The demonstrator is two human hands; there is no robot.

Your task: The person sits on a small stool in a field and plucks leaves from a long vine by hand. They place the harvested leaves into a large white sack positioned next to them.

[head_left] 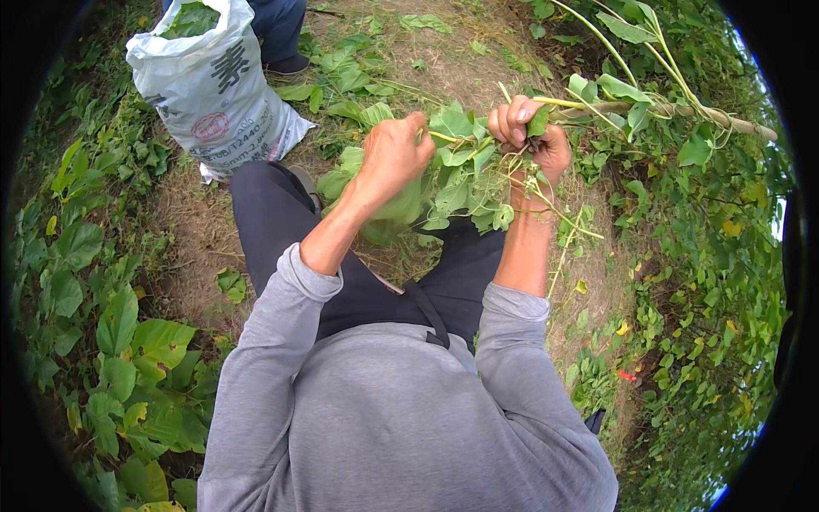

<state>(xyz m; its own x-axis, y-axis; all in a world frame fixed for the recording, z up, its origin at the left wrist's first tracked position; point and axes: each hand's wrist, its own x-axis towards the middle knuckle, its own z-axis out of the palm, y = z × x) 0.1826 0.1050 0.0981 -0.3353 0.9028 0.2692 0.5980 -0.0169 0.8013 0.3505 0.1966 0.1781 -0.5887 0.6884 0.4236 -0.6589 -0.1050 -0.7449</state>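
Observation:
Both hands are raised in front of me among leafy green vines. My left hand (pixel 398 152) is closed around a yellow-green stem (pixel 443 136), with large leaves hanging below the fist. To its right, my right hand (pixel 534 131) grips a tangle of thin vine stems (pixel 528 182), fingers curled over a small leaf. A bunch of green leaves (pixel 454 192) hangs between the two hands. Beyond the right hand, a thick pale stalk (pixel 716 116) with twining vines stretches to the right. What lies inside each fist is mostly hidden.
A white woven sack (pixel 192 96) bearing writing, with green leaves (pixel 192 20) at its mouth, stands at the upper left. Behind it is another person's dark-trousered leg (pixel 279 29). Dense foliage (pixel 710 269) lines the right side; broad-leaved plants (pixel 118 377) grow at left. A red object (pixel 627 376) lies at right.

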